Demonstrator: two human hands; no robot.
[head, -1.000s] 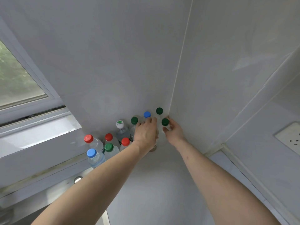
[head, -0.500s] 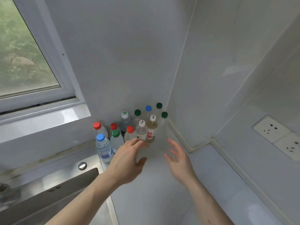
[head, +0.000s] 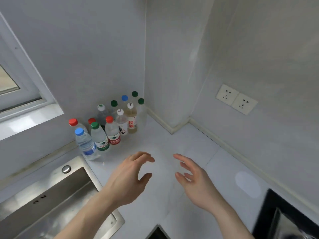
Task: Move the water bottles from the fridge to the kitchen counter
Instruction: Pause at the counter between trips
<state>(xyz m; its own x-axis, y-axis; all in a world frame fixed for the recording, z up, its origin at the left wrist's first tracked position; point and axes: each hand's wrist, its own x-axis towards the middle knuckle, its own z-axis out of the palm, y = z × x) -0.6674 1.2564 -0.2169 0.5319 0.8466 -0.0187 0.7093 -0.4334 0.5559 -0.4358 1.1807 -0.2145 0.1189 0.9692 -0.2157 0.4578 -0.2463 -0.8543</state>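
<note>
Several water bottles with red, green, blue and white caps stand upright in a cluster on the white kitchen counter, packed into the wall corner. A yellowish bottle with a white cap and a clear white-capped bottle stand at the cluster's front right. My left hand hovers over the counter in front of the bottles, fingers loosely spread, holding nothing. My right hand hovers beside it, also empty with relaxed fingers. No fridge is in view.
A steel sink lies at the lower left, its rim close to the blue-capped bottle. A window is at the upper left. Two wall sockets sit on the right wall. A black hob fills the lower right corner.
Both hands have let go of the two white-capped bottles at the corner and drawn back toward me, open. The view has tilted down and right.
</note>
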